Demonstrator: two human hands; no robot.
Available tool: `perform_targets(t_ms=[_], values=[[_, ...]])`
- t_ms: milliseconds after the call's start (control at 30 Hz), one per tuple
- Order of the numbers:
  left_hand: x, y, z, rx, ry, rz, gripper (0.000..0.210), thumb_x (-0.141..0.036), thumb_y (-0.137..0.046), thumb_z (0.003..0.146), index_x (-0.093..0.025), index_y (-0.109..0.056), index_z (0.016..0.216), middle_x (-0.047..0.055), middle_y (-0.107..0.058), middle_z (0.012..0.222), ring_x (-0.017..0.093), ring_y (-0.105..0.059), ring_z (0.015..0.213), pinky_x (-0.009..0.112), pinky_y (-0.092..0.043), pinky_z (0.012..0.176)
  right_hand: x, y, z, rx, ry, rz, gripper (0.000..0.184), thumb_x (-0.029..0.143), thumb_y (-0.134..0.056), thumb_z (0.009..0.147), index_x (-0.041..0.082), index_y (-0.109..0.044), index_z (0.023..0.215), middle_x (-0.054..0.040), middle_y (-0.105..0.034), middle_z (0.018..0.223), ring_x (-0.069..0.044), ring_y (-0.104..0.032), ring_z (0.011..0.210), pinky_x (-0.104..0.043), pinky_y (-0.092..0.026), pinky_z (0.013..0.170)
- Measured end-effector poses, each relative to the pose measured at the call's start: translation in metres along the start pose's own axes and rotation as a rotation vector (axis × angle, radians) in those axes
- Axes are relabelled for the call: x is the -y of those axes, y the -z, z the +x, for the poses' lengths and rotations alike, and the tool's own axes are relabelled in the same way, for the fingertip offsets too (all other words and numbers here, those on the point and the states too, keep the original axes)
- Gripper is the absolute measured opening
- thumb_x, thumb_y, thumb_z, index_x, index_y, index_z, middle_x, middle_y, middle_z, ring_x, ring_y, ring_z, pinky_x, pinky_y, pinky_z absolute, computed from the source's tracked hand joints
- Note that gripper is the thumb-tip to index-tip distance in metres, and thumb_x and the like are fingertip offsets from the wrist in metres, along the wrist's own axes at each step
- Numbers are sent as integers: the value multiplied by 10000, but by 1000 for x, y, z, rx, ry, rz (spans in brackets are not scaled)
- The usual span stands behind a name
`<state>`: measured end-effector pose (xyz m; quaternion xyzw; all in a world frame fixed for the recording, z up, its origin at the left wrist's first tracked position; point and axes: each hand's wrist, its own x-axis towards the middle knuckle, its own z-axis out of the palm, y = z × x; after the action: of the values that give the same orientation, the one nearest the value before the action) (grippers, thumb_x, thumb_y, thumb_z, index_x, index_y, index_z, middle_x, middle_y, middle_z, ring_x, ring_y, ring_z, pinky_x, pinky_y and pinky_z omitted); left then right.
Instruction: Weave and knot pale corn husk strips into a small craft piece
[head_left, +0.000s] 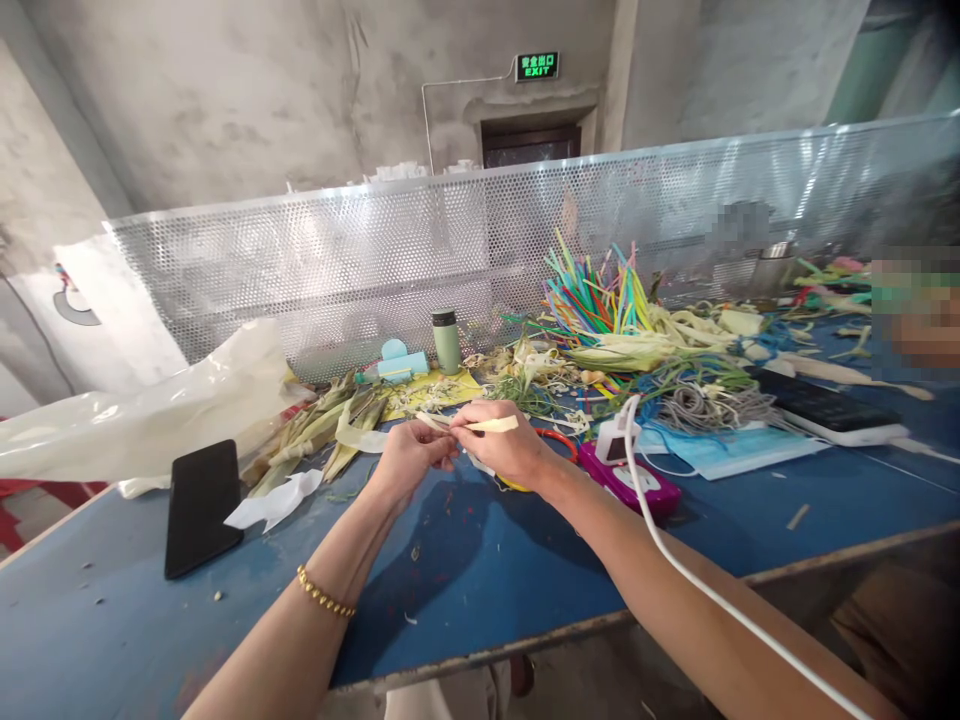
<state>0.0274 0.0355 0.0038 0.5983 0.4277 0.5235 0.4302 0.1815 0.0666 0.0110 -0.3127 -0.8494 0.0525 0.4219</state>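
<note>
My left hand [415,458] and my right hand [501,445] meet above the blue table, fingers pinched close together. A pale strip of corn husk [491,425] runs between them. Its flat end sticks out over my right thumb, and the other end reaches the left fingertips. What lies deeper inside the fingers is hidden. Just beyond my left hand lie dried corn husks [300,430] and a scrap of white paper [276,502]. Orange-handled scissors [561,440] lie partly behind my right hand.
A black phone [202,508] lies at left. Near my right forearm stands a magenta box [634,485] with a white cable [675,560] crossing the arm. Behind are a green flask [446,343], colourful straws [600,290] and a perforated metal screen [337,270]. A blurred person's hand [926,325] shows far right.
</note>
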Motion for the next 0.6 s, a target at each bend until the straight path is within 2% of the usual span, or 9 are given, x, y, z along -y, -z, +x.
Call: perform_targets(t_ms=[200,267,367,467,600], values=[[1,4,1,-11,24,-27,170,-262,-713,655,-116,-653,591,45,-627,519,129,-557,466,246,-346,500,7,5,0,13,-102,113,108,119,-569,809,142,-652,744,-7,-640,646,-106,-545,593,-211,-378,568],[1,6,1,7,41,-52,174,-266,-710,661,-115,-654,597,46,-622,515,126,-551,471,245,-343,507,6,7,0,35,-52,157,85,142,-585,813,141,-662,851,-17,-654,725,-112,-564,643,-212,-402,599],[0,10,0,46,71,-43,182,-277,-729,658,-110,-673,612,58,-630,534,125,-545,493,248,-344,520,2,8,0,88,63,154,177,138,-607,798,158,-673,961,-31,-644,824,-115,-568,687,-220,-422,631],[-2,15,-1,104,113,-28,201,-291,-746,652,-108,-685,599,67,-635,549,122,-533,505,252,-345,526,-1,8,-1,97,85,124,191,68,-595,765,164,-698,895,-21,-621,791,-104,-551,653,-218,-417,624],[-3,20,0,170,143,-45,182,-285,-754,650,-108,-712,639,54,-623,543,110,-505,503,246,-326,516,1,9,-2,110,40,204,200,44,-607,735,164,-703,862,-5,-629,748,-93,-540,613,-203,-409,583]])
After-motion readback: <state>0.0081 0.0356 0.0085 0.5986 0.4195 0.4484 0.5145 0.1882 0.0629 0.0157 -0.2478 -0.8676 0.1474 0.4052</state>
